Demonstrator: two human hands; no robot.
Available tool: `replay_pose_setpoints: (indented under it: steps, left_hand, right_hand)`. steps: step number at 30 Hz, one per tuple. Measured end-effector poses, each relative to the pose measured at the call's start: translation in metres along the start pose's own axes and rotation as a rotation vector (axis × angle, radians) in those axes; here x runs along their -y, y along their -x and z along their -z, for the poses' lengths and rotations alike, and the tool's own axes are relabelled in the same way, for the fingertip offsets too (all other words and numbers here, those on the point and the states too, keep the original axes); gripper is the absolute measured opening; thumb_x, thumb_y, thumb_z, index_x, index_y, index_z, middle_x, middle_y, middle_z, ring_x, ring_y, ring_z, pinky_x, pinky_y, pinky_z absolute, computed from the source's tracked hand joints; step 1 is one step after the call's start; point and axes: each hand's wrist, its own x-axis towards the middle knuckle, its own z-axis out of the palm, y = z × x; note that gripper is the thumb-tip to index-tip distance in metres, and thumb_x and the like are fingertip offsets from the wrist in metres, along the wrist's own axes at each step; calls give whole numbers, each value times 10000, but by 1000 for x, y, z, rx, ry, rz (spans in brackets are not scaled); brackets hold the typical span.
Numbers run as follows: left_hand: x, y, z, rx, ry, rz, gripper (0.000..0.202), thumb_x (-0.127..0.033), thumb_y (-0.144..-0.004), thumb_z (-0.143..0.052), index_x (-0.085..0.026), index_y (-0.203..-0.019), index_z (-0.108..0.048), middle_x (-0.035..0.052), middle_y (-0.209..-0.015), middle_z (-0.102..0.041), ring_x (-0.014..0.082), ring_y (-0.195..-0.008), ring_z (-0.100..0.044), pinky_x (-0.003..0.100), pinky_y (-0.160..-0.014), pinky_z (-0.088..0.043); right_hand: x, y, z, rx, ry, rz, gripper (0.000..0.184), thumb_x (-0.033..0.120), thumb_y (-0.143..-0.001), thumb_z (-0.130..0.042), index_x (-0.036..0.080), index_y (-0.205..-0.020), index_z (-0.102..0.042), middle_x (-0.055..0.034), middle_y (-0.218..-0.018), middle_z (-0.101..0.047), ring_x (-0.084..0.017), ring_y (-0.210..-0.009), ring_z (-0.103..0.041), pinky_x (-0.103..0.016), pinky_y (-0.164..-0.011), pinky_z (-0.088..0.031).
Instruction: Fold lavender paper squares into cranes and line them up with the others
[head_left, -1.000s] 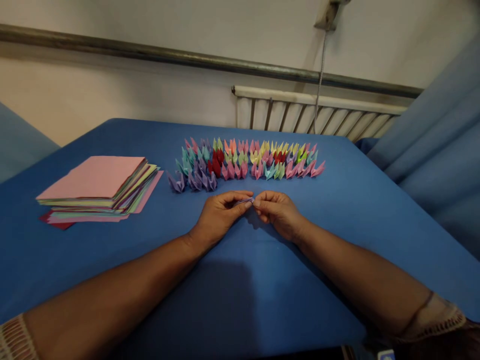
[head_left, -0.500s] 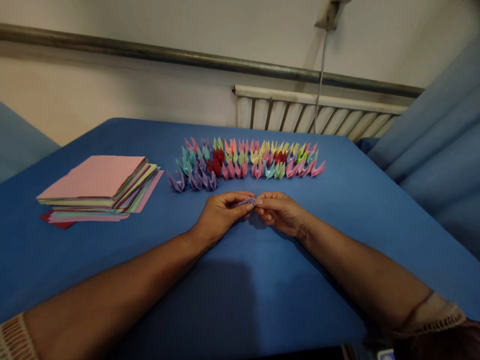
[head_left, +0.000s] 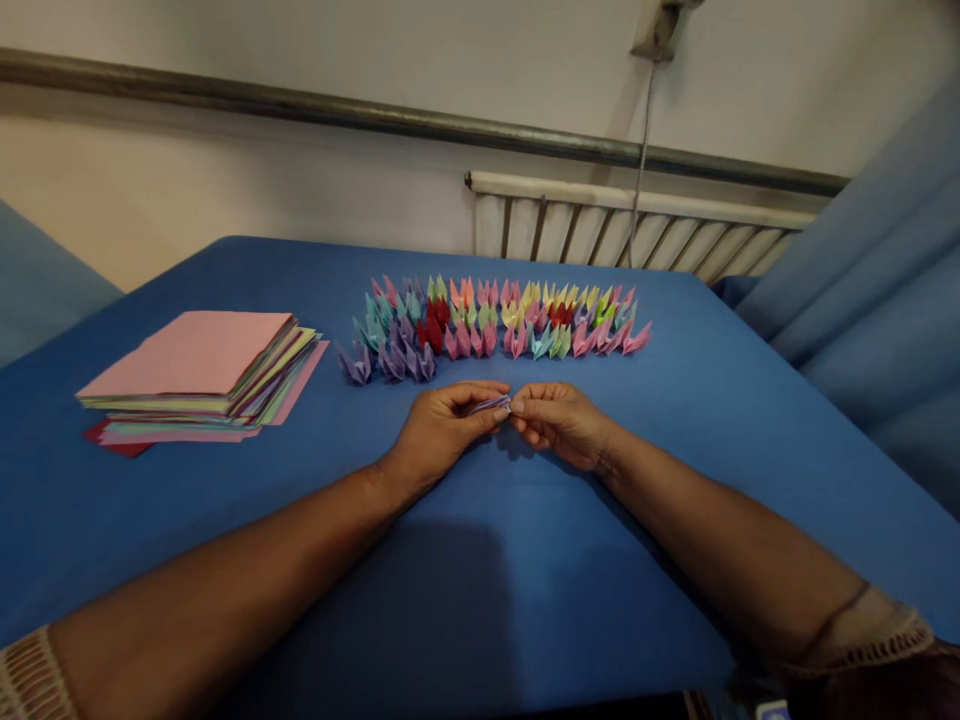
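Note:
Between my two hands is a small folded piece of purple paper (head_left: 491, 403), mostly covered by fingers. My left hand (head_left: 448, 425) pinches its body between thumb and fingers. At the paper's right end, my right hand (head_left: 561, 425) grips the tip with thumb and forefinger. The fingertips of both hands almost meet just above the table. Beyond them stand rows of small folded paper cranes (head_left: 471, 340) in pink, purple, teal, red, yellow and green. Purple cranes (head_left: 405, 358) form the near left corner of the group.
A stack of coloured square paper (head_left: 180, 355), pink on top, lies on the left of the blue-covered table (head_left: 360, 620). Behind the table are a wall pipe (head_left: 337, 112), a radiator (head_left: 585, 220) and a hanging cord (head_left: 643, 150). A blue curtain (head_left: 885, 280) hangs at right.
Hands and paper stay in nearly the same place. My right fingers have shifted very slightly at the paper's tip.

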Motion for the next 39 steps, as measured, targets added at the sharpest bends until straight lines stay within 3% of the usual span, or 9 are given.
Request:
replay_pose_setpoints:
  steps: [5, 11, 17, 24, 30, 34, 39]
  left_hand:
    - [3, -1, 2, 0, -10, -10, 181, -311, -672, -802, -180, -788, -755, 60, -1071, -707, 134, -742, -644, 274, -694, -550]
    - [2, -1, 2, -2, -52, -21, 138, -309, -686, -795, -195, -755, -756, 58, -1052, -717, 193, -948, -655, 312, -859, -526]
    - [2, 0, 1, -8, -60, -24, 125, -297, -678, -795, -197, -741, -752, 51, -1022, -722, 189, -963, -652, 315, -910, -501]
    - [2, 0, 1, 13, -43, 10, 134, -309, -687, -787, -198, -752, -748, 32, -920, -730, 173, -875, -657, 304, -869, -505]
    - [2, 0, 1, 16, -31, 25, 123, -293, -697, -781, -198, -765, -744, 20, -915, -726, 154, -869, -648, 284, -876, -488]
    - [2, 1, 0, 11, 21, 108, 192, -314, -692, -794, -175, -814, -741, 22, -845, -710, 127, -759, -623, 258, -766, -490]
    - [3, -1, 0, -16, 168, 208, 228, -314, -675, -820, -157, -797, -710, 1, -756, -672, 98, -686, -603, 233, -704, -483]
  right_hand:
    - [1, 1, 2, 50, -29, -44, 211, 311, -694, -778, 154, -714, -639, 32, -609, -625, -49, -446, -506, -163, -412, -325]
    - [3, 1, 5, 91, -79, -115, 175, 256, -693, -775, 152, -734, -641, 27, -625, -631, -47, -456, -510, -156, -415, -337]
    - [5, 0, 5, 74, -78, -172, 150, 229, -687, -762, 151, -715, -636, 24, -611, -635, -53, -450, -522, -155, -411, -352]
    - [10, 0, 8, 64, -99, -308, 153, 200, -674, -775, 145, -739, -649, 18, -610, -641, -55, -454, -544, -136, -397, -383]
    - [9, -1, 9, 77, -117, -305, 134, 178, -682, -755, 146, -753, -647, 12, -627, -649, -58, -462, -553, -140, -410, -405]
    - [9, 0, 9, 91, -109, -301, 123, 196, -709, -736, 147, -778, -646, 6, -636, -653, -63, -472, -559, -146, -412, -398]
    - [5, 0, 5, 88, -38, -184, 181, 262, -703, -760, 142, -767, -641, 7, -648, -662, -62, -480, -580, -154, -436, -422]
